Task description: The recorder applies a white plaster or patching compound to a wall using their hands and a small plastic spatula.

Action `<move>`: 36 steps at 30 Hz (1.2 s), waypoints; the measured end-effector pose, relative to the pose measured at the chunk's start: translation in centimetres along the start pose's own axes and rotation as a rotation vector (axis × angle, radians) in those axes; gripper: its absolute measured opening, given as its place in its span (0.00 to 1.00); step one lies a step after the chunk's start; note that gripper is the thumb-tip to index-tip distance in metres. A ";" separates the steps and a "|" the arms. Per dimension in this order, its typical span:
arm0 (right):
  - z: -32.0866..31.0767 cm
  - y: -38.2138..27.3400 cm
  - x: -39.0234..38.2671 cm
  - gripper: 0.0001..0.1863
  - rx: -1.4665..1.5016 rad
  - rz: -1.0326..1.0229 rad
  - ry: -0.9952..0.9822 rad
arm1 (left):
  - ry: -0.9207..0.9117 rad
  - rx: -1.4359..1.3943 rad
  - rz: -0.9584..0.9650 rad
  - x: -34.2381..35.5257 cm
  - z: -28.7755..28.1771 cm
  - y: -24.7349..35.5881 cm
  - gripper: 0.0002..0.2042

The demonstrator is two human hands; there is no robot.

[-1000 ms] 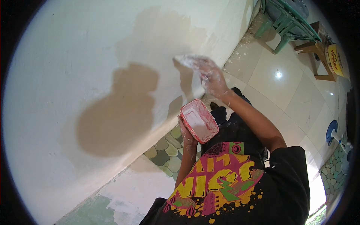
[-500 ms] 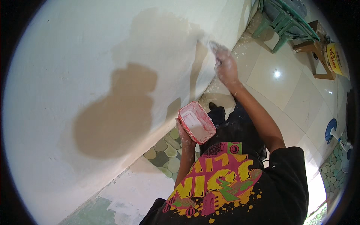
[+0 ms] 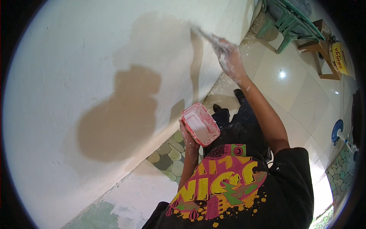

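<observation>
My left hand (image 3: 188, 138) grips a red-rimmed rectangular plastic tub (image 3: 201, 124) from its left side, in front of my body. White paste or paint lies in the tub, and its walls are smeared with it. My right hand (image 3: 230, 61), spattered white, is closed round a thin, white-smeared hand tool (image 3: 207, 35). The tool points up and left to the white wall (image 3: 95, 49), its tip at or close to the surface. Motion blurs it, so I cannot tell whether it is a brush or a putty knife.
A green plastic chair (image 3: 288, 23) stands at the far right beside a brown wooden stool (image 3: 324, 53) and a yellow-and-white bucket (image 3: 341, 59). A blue round object (image 3: 336, 132) lies on the tiled floor (image 3: 278, 91) at right. White specks dot the floor along the wall.
My right hand has shifted slightly and the tool now reaches further up and left along the wall. My left hand and the tub stay nearly in place.
</observation>
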State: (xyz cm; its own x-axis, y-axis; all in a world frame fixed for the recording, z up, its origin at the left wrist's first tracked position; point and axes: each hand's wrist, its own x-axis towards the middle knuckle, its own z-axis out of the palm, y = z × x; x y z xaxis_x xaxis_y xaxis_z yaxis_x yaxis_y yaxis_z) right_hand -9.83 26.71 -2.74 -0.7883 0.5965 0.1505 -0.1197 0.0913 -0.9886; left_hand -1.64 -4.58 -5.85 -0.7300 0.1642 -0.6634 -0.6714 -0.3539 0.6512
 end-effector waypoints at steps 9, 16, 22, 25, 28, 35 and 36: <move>1.1 0.0 -2.2 0.35 -0.694 -0.403 -0.203 | -0.029 -0.065 -0.021 0.2 0.6 0.3 0.30; 0.1 0.2 -0.5 0.40 -0.975 -0.570 0.040 | -0.074 -0.090 -0.054 0.4 0.6 0.4 0.30; -0.3 4.1 0.7 0.34 -1.052 -0.481 0.002 | -0.045 -0.028 -0.013 -0.3 1.1 0.0 0.30; -1.9 5.7 -0.6 0.35 -0.995 -0.265 -0.080 | -0.023 -0.023 0.016 -0.7 0.1 -0.1 0.30; -2.2 5.2 -0.2 0.30 -0.515 -0.067 0.063 | -0.003 -0.007 0.021 -0.7 0.2 -0.1 0.30; 3.7 -2.9 0.9 0.25 0.385 -0.017 0.153 | -0.028 -0.023 0.001 -0.4 0.1 -0.3 0.31; 4.8 -3.2 0.0 0.24 0.681 0.013 0.161 | -0.028 -0.024 0.008 -0.2 0.3 -0.2 0.31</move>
State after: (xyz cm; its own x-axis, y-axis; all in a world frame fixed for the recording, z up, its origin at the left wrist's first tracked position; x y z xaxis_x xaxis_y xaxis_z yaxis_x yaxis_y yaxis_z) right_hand -12.33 22.61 0.40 -0.6994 0.7096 0.0850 -0.5039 -0.4053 -0.7628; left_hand -1.37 -4.23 -5.77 -0.7386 0.1868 -0.6477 -0.6626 -0.3777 0.6467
